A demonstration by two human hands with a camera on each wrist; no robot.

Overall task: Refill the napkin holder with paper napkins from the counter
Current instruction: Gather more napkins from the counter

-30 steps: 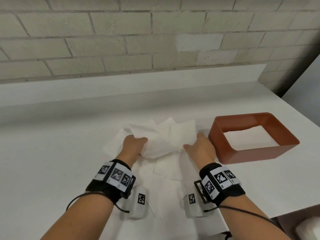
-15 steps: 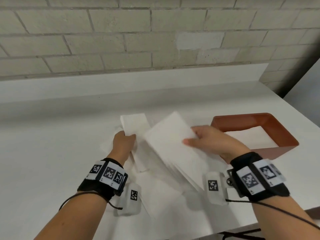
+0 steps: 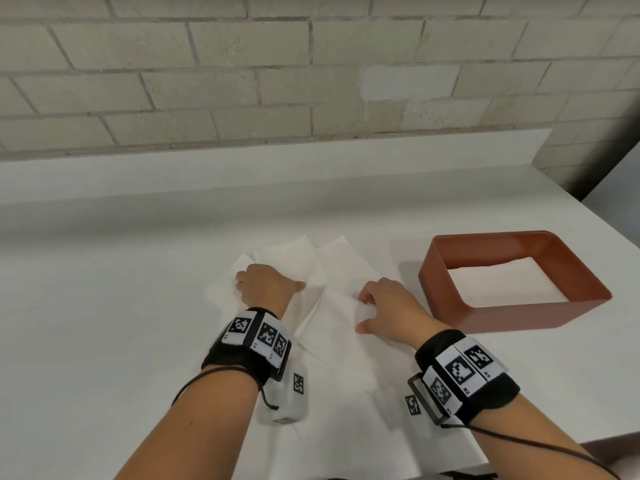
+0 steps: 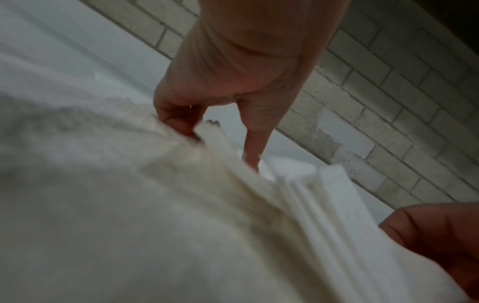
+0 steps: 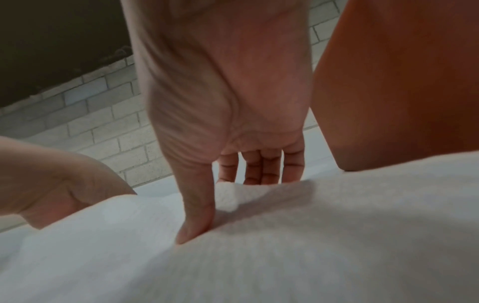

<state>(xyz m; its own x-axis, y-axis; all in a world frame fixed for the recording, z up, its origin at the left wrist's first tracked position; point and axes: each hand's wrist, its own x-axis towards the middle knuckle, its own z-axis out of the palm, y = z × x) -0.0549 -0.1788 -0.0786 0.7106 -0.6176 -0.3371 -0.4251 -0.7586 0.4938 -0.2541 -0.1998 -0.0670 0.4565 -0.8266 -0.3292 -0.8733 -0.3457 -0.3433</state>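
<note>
White paper napkins (image 3: 346, 271) lie fanned out on the white counter between my hands. A red-brown napkin holder (image 3: 446, 299) stands to the right with a low white layer inside it. My left hand (image 3: 266, 285) rests on the left napkins. In the left wrist view its curled fingers (image 4: 176, 121) and thumb pinch the edges of several napkins (image 4: 298, 194). My right hand (image 3: 384, 306) sits on the right stack, just left of the holder. In the right wrist view its thumb (image 5: 194, 229) presses into the napkin (image 5: 311, 235), and a ridge bunches up between thumb and fingers.
A brick wall (image 3: 311, 81) and a low white backsplash (image 3: 277, 168) close off the far side. The counter (image 3: 104, 306) reaches its right edge just past the holder. More napkins (image 3: 339, 427) lie near the front edge under my wrists.
The right hand held a tilted stack of napkins in the air; that stack now lies flat on the counter under the hand. The left hand has come down onto the left napkins.
</note>
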